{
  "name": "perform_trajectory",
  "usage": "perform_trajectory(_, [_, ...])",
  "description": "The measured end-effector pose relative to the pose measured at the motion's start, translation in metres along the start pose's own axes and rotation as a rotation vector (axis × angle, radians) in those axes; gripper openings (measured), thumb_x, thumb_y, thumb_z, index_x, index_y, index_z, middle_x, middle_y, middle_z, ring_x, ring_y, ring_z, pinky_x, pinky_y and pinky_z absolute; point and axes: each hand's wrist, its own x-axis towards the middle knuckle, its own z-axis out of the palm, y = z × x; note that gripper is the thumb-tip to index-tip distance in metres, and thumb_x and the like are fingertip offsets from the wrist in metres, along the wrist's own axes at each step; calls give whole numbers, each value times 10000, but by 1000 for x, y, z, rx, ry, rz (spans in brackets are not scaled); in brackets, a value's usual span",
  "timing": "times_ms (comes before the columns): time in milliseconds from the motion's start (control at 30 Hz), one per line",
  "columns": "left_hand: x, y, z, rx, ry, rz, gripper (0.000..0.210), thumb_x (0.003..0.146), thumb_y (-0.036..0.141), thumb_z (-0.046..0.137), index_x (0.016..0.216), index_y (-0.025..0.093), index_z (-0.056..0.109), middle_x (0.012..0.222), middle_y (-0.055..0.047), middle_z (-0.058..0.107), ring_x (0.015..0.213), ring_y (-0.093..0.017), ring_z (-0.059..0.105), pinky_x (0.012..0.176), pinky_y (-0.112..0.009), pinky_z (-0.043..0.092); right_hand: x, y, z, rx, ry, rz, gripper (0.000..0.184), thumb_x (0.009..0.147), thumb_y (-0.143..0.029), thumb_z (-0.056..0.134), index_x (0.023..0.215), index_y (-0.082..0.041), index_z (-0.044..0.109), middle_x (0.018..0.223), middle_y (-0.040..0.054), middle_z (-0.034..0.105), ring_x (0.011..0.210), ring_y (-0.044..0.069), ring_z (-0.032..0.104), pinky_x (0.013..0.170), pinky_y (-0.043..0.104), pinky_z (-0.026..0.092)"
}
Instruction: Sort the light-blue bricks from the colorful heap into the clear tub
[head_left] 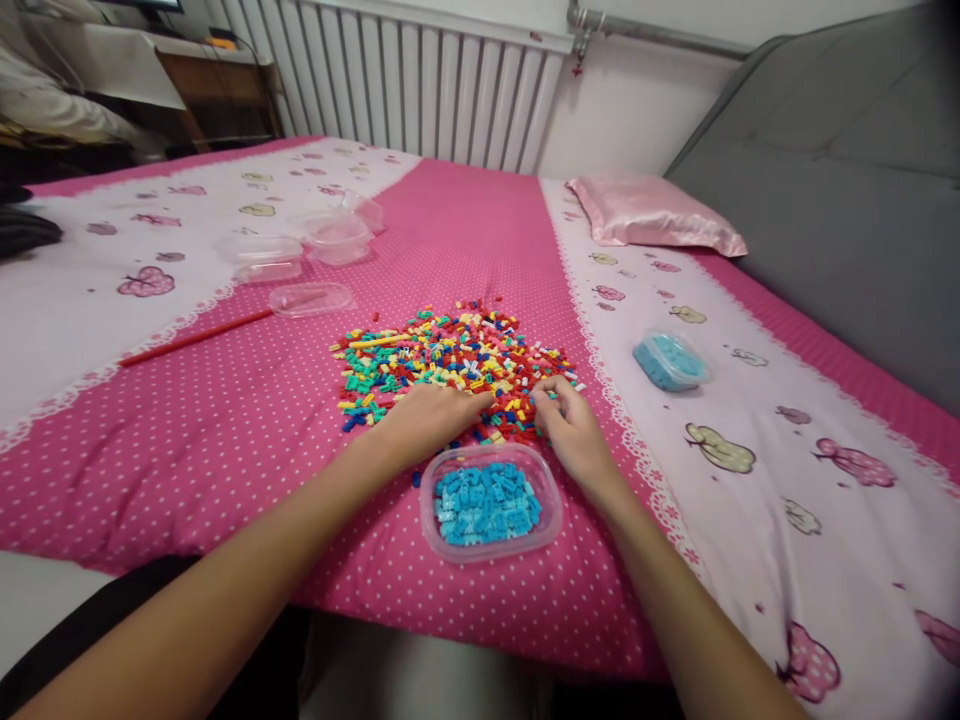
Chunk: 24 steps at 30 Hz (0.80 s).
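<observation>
A spread-out pile of small plastic building bricks in red, yellow, green, blue and white lies on the bed. My left hand reaches over its near edge, fingers together and pointing right; whatever is at the fingertips is hidden. At the pile's right front, my right hand has thumb and forefinger curled toward each other, and I cannot make out what is between them. Just below both hands sits a clear plastic box, holding many light-blue bricks.
A second box of blue bricks stands at the right. Several clear containers and a lid lie left of centre, with a red stick. A yellow stick rests on the pile. Behind are a pink pillow and a radiator.
</observation>
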Motion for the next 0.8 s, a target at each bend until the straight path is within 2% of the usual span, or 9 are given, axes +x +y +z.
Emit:
perform_trajectory(167, [-3,0,6,-1,50,73,139,823,176,698,937,241,653,671,17,570,478,-95,298,541,-282,100,-3,-18,-5,287,-22,152,197,861,-418,530,878,-245,438,519,-110,356,401,80,228,407,202,167])
perform_trajectory(267, [-2,-4,6,-37,83,75,74,843,195,677,900,233,648,607,24,515,472,-103,254,539,-281,78,-4,-29,-12,451,-28,223,188,822,-381,537,855,-248,408,537,-108,340,391,67,191,383,178,134])
perform_trajectory(367, [-1,-10,0,-87,121,48,46,913,246,586,897,212,613,612,20,508,514,-114,359,538,-243,147,-5,-35,-19,565,-29,278,204,777,-344,579,828,-237,413,552,-100,322,403,61,191,372,160,141])
perform_trajectory(467, [-2,-9,-11,-179,142,35,84,938,259,531,910,187,564,767,-8,605,664,-124,523,602,-200,299,-9,-43,-25,628,-43,333,190,752,-302,590,814,-226,428,563,-95,300,415,60,174,369,156,146])
perform_trajectory(600, [-17,2,-30,-485,111,-49,138,956,301,481,936,181,546,786,2,591,686,-121,530,637,-190,382,-25,-57,-29,696,-113,400,157,793,-309,580,830,-219,458,587,-87,283,440,68,149,382,169,140])
perform_trajectory(667, [-28,8,-36,-487,91,-49,167,964,324,474,977,183,563,818,-9,607,711,-128,547,636,-191,376,-34,-61,-28,637,-142,395,152,855,-352,559,842,-224,478,583,-81,306,440,72,148,389,181,128])
perform_trajectory(733, [-39,13,-40,-317,89,-34,146,944,318,525,969,190,589,785,-9,612,677,-132,539,592,-194,320,-42,-62,-25,456,-158,321,194,906,-402,549,837,-228,496,566,-76,333,437,76,177,398,194,136])
perform_trajectory(800, [-48,19,-42,-102,109,-35,97,905,295,599,930,202,615,661,12,566,557,-122,454,535,-214,215,-48,-63,-20,229,-155,188,246,934,-443,557,828,-225,520,565,-67,364,455,84,248,414,206,189])
